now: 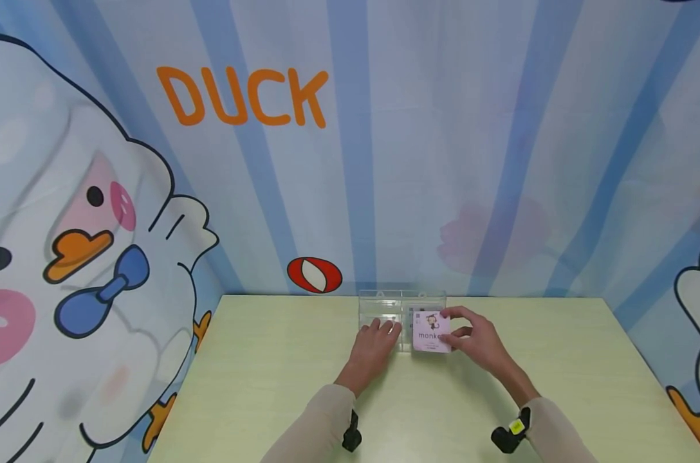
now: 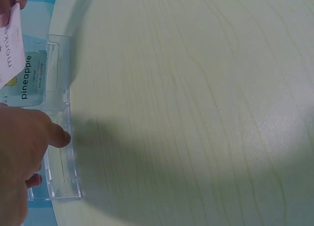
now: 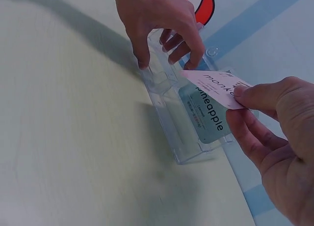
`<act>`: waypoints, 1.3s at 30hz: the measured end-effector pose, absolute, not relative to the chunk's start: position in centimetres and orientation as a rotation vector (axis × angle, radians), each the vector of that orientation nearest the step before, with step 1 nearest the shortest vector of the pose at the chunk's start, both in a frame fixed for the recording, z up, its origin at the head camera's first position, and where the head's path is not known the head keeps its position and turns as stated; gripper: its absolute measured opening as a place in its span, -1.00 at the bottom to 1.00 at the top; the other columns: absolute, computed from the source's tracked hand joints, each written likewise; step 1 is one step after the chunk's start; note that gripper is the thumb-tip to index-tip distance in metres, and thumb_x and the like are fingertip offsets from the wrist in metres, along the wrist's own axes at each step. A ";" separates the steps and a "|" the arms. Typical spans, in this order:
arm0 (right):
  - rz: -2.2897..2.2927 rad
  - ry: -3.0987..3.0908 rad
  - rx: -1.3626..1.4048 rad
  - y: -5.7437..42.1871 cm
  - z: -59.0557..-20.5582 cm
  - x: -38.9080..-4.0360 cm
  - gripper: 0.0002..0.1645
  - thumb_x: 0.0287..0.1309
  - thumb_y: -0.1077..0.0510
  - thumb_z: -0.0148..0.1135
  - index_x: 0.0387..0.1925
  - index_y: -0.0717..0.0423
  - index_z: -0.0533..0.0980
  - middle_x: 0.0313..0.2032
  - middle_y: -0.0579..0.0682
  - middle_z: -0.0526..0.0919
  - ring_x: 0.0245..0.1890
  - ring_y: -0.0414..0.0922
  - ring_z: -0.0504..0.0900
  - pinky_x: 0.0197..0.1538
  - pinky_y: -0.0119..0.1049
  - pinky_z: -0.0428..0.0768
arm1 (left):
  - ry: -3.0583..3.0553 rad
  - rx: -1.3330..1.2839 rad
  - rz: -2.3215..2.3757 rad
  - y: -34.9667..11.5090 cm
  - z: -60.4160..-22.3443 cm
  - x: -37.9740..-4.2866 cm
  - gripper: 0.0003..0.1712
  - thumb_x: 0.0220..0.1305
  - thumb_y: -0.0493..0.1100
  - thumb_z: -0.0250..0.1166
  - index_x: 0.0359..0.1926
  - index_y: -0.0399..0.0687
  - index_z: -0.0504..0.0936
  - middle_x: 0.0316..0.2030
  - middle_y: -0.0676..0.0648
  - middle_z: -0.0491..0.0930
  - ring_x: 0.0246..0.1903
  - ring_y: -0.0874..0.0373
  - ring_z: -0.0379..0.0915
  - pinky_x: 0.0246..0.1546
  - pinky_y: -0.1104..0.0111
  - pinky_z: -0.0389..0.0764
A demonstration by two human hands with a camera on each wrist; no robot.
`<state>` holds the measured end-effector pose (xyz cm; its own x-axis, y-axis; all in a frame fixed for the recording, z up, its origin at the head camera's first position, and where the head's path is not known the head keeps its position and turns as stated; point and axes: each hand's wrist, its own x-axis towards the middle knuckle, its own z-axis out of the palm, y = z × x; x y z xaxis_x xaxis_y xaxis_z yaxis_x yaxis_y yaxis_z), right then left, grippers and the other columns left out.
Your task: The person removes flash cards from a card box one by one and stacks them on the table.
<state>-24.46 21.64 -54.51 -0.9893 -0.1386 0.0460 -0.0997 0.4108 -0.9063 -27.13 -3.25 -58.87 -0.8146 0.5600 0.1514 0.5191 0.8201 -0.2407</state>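
Seemingly mid-placement, the right hand (image 1: 480,344) pinched the monkey card (image 1: 428,329), which likely needed lowering; the left hand (image 1: 370,350) arched loosely over the tray (image 2: 58,73).

Whole backdrop (image 1: 419,128) is pale blue fabric with darker blue stripes, kinda wrinkly, with orange DUCK lettering (image 1: 252,96), a huge cartoon duck (image 1: 89,257) on the left and a red-and-white oval (image 1: 315,275) down low. Pale wood-grain table (image 1: 269,373) in front, pretty shiny where light hits.

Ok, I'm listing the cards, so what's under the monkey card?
A pineapple card, in the clear box. Its name shows in the left wrist view; the monkey card hides most of its picture.
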 end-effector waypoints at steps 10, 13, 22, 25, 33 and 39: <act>-1.596 2.548 -0.192 22.1 -55.2 -22.4 -0.41 0.18 0.32 0.47 0.25 0.17 0.52 0.22 0.27 0.50 -0.26 -0.05 0.73 -0.18 -0.01 0.74 | -2.817 -0.833 0.260 -3.2 -58.8 -27.0 -0.49 0.37 -0.24 0.38 0.27 0.06 0.46 0.11 0.03 0.61 0.03 0.07 0.52 -0.02 0.21 0.63; -1.608 2.532 -0.179 22.3 -55.5 -22.0 -0.40 0.16 0.32 0.48 0.24 0.19 0.52 0.22 0.27 0.50 -0.27 -0.05 0.73 -0.22 -0.08 0.73 | -2.827 -0.830 0.252 -3.2 -58.7 -27.0 -0.49 0.36 -0.24 0.39 0.27 0.08 0.46 0.11 0.03 0.61 0.04 0.07 0.52 0.00 0.22 0.63; -1.571 2.506 -0.104 22.8 -57.3 -21.0 -0.41 0.11 0.32 0.52 0.19 0.17 0.55 0.18 0.23 0.53 -0.31 -0.06 0.72 -0.28 -0.23 0.70 | -2.815 -0.841 0.191 -3.2 -58.8 -27.0 -0.47 0.32 -0.24 0.44 0.25 0.11 0.49 0.08 0.03 0.63 0.03 0.07 0.52 0.02 0.19 0.63; -1.565 2.490 -0.101 23.1 -58.0 -20.6 -0.42 0.10 0.32 0.53 0.18 0.17 0.56 0.19 0.23 0.53 -0.32 -0.06 0.71 -0.29 -0.27 0.69 | -2.805 -0.839 0.191 -3.2 -58.9 -27.0 -0.47 0.31 -0.24 0.45 0.24 0.11 0.49 0.08 0.03 0.63 0.03 0.07 0.52 0.01 0.20 0.64; -1.476 2.533 -0.092 23.1 -59.1 -19.7 -0.41 0.04 0.32 0.57 0.14 0.18 0.60 0.08 0.14 0.62 -0.39 -0.09 0.62 -0.38 -0.34 0.57 | -2.784 -0.834 0.189 -3.3 -59.1 -27.0 -0.51 0.35 -0.22 0.41 0.24 0.11 0.50 0.06 0.05 0.64 0.00 0.08 0.53 -0.01 0.22 0.65; -1.351 2.612 -0.202 23.3 -60.1 -19.3 -0.32 -0.03 0.26 0.62 0.18 0.22 0.59 -0.05 0.04 0.65 -0.34 -0.10 0.54 -0.37 -0.36 0.53 | -2.775 -0.829 0.196 -3.3 -59.2 -27.0 -0.54 0.37 -0.21 0.40 0.23 0.12 0.51 0.06 0.05 0.65 0.00 0.08 0.54 -0.02 0.22 0.65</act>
<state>-19.26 23.31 -60.14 -0.9720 -0.2084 -0.1083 -0.0321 0.5746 -0.8178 -27.01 -3.25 -59.16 -0.8107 0.5543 0.1883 0.5222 0.8302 -0.1952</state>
